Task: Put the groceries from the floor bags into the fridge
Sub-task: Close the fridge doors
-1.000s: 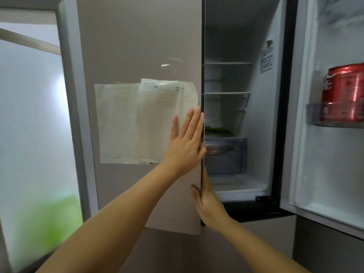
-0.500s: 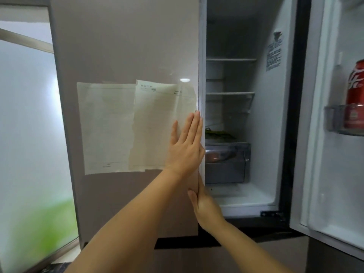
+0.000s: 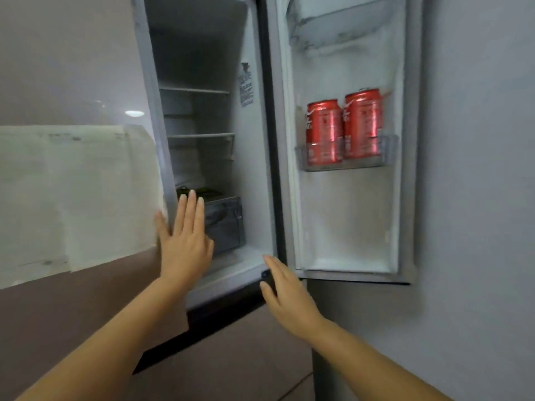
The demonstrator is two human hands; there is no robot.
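The fridge has its right door swung wide open. The left door is shut or nearly so. My left hand is flat with straight fingers at the left door's free edge, in front of the open compartment. My right hand is open, fingers straight, below the compartment's bottom right corner, holding nothing. Inside I see bare shelves and a clear drawer with something dark green on top. Two red cans stand in the right door's rack. No bags are in view.
Papers are stuck on the left door's front. A grey wall stands right of the open door. The lower fridge front is closed beneath both hands.
The view has swung right, bringing both cans into sight. My left hand slid off the door face to its edge. My right hand left the door edge and moved right.
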